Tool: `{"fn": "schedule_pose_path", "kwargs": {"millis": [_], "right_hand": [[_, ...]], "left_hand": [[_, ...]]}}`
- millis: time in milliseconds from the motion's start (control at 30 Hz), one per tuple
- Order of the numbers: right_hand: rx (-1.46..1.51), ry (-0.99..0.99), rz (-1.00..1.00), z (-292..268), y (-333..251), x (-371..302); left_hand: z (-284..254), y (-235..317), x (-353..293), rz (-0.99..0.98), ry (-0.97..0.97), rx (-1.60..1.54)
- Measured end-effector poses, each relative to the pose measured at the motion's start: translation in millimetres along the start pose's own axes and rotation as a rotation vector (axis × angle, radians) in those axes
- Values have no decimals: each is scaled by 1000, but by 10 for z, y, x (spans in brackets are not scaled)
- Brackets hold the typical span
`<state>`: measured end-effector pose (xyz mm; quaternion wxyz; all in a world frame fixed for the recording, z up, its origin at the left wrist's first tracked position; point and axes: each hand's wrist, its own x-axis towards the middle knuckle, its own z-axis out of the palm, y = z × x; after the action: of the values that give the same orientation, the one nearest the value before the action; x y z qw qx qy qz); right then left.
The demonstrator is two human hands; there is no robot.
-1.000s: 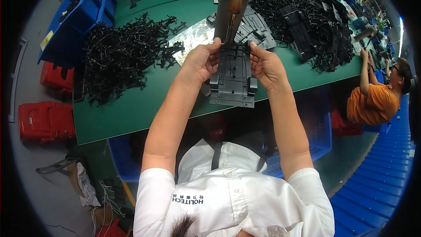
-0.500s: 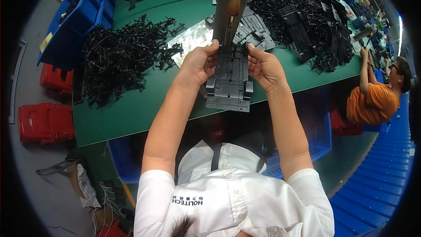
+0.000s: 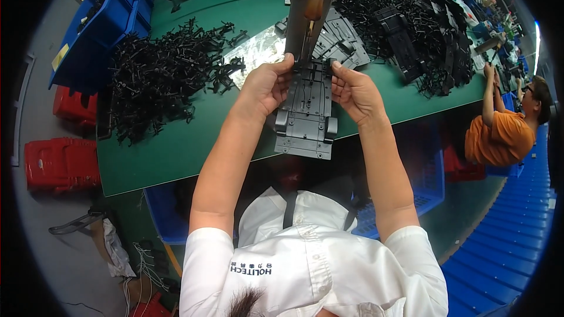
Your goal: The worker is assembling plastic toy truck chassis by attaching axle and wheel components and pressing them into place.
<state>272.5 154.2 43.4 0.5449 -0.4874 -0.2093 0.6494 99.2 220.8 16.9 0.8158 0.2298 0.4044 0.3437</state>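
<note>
Between my hands is a long black plastic chassis plate, with raised blocks on both sides and small holes along it. My left hand is closed on its left edge, thumb on top. My right hand grips the right edge the same way. The plate's near end sticks out past the table edge. Over its far end hangs a grey-wrapped upright tool with a thin shaft inside, hiding that end. Behind lie a shiny sheet and more dark plates.
On the green table, a heap of small black parts lies left. Another pile with plates lies right. Blue bins stand far left, red stools below. A person in orange works at the right.
The plate has slid slightly toward me, and its near end has swung a little left. Both hands keep their hold and have barely moved.
</note>
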Motion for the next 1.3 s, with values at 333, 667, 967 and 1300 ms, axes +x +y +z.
{"fn": "schedule_pose_path", "kwargs": {"millis": [333,667,967,1300], "right_hand": [[39,-31,-1,-54,32,13],[42,-41,-2,-73,31,3],[6,-50,-12,-93,19,30],[17,-10,-8,5,-12,-7]], "left_hand": [[50,44,-87,-13,-25,-55],[11,-5,-21,12,-58,-48],[47,36,-51,-6,-36,-65],[23,30,-7,-16,-28,-49]]}}
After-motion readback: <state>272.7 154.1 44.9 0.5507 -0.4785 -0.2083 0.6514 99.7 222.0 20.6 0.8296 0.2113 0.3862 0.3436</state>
